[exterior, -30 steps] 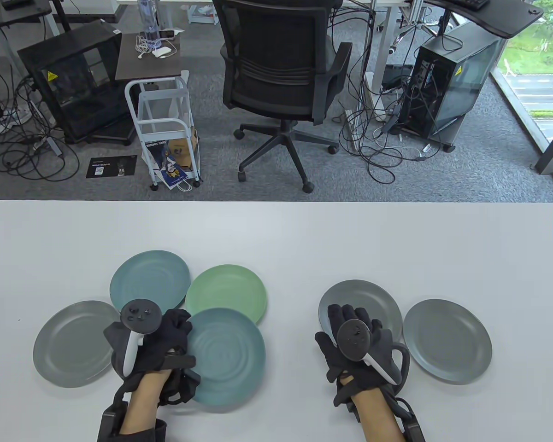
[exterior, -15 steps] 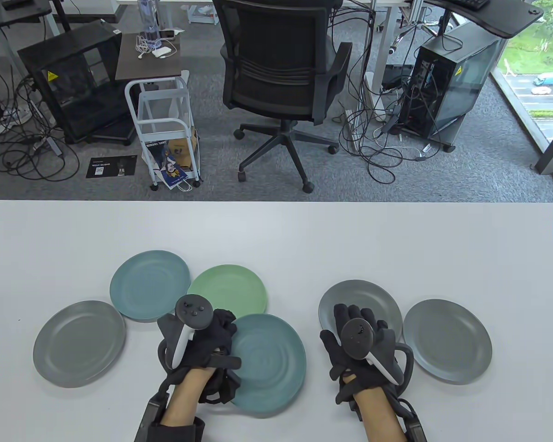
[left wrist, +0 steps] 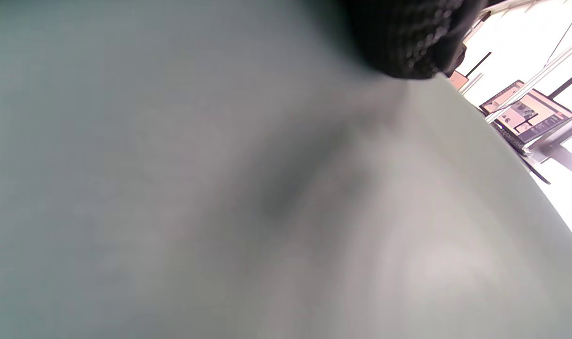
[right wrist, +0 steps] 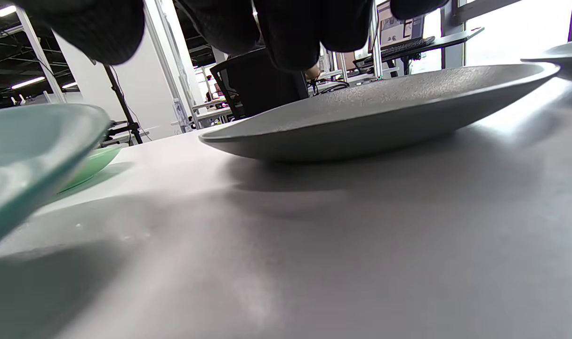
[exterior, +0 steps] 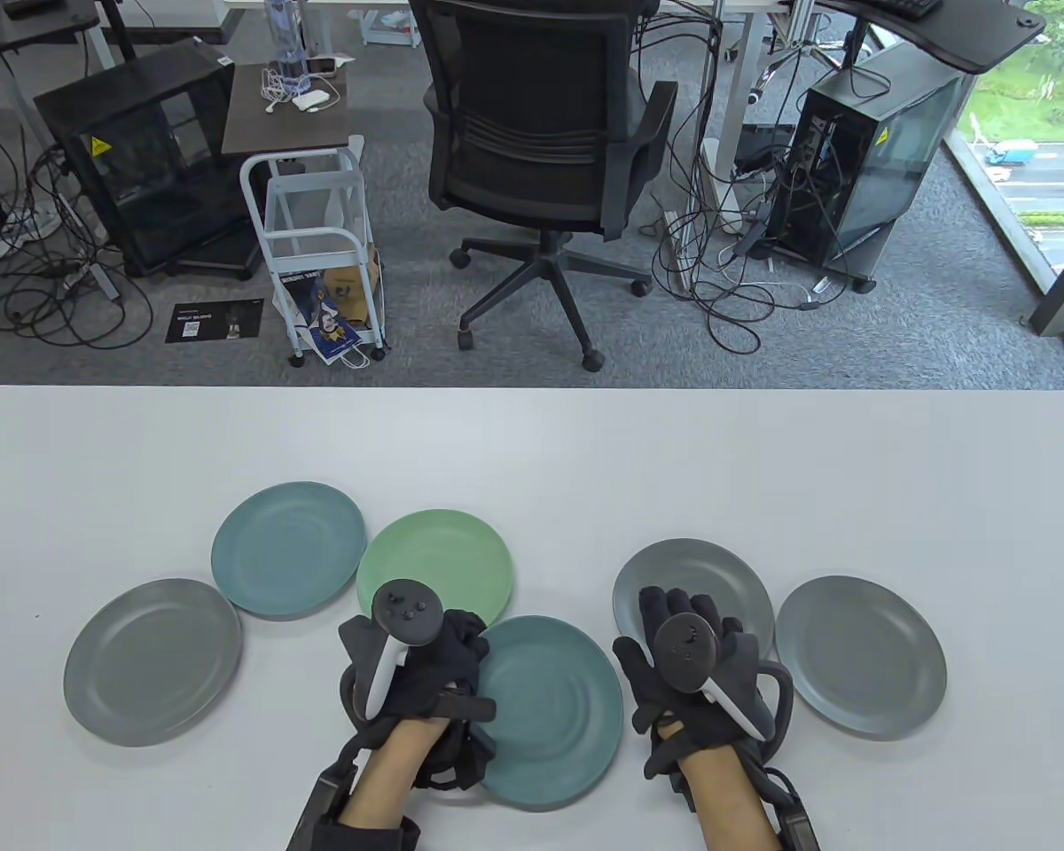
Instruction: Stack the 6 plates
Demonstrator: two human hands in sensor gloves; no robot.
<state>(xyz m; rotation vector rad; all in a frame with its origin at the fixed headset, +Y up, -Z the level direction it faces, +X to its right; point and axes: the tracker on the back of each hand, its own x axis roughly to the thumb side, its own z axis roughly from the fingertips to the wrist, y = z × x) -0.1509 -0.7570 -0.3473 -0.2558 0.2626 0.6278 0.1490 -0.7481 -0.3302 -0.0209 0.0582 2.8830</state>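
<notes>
My left hand [exterior: 448, 683] grips the left rim of a teal plate [exterior: 550, 709] and holds it above the table, between the green plate [exterior: 434, 558] and a grey plate [exterior: 700, 576]. The held plate fills the left wrist view [left wrist: 220, 188]. My right hand [exterior: 674, 647] rests with open fingers on the near part of that grey plate, seen edge-on in the right wrist view [right wrist: 375, 117]. Another grey plate [exterior: 860, 656] lies to its right. A teal plate [exterior: 288, 548] and a grey plate [exterior: 151, 660] lie at the left.
The white table [exterior: 585, 461] stretches behind the plates. An office chair [exterior: 541, 151] and a white cart [exterior: 315, 239] stand on the floor beyond the far edge.
My left hand has carried the teal plate to the right, from beside the left plates to close by my right hand. My right hand has stayed on the grey plate.
</notes>
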